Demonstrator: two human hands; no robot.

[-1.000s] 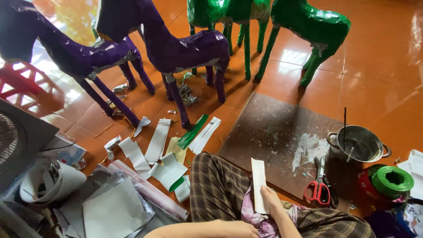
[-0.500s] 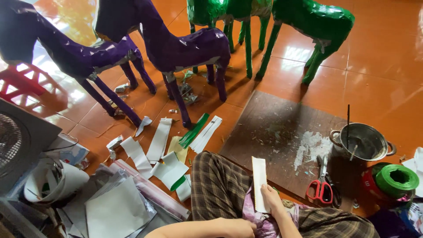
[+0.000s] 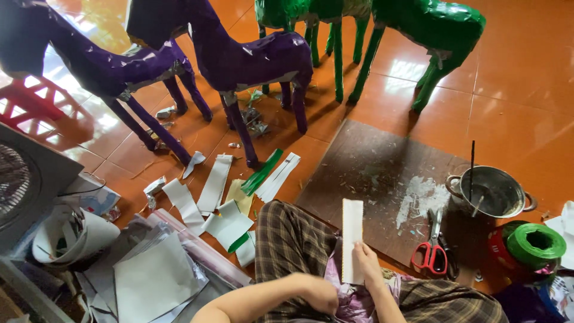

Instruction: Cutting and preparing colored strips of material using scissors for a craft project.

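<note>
My right hand (image 3: 368, 268) holds a long white paper strip (image 3: 352, 233) upright by its lower end, above my lap. My left hand (image 3: 318, 293) lies just left of it, fingers curled against a crumpled purple shiny sheet (image 3: 353, 304) on my plaid trousers (image 3: 293, 245). Whether the left hand grips that sheet is hidden. I sit on the orange tiled floor.
Two purple animal figures (image 3: 251, 60) and green ones (image 3: 430, 30) stand ahead. White and green paper strips (image 3: 215, 185) lie at left, by a paper roll (image 3: 72, 236) and a grey fan (image 3: 24, 179). A dark board (image 3: 371, 173), red scissors (image 3: 430, 251), metal pot (image 3: 490, 191) and green spool (image 3: 535, 244) are at right.
My hands and the white strip stay in about the same place. Only the view drifts slightly.
</note>
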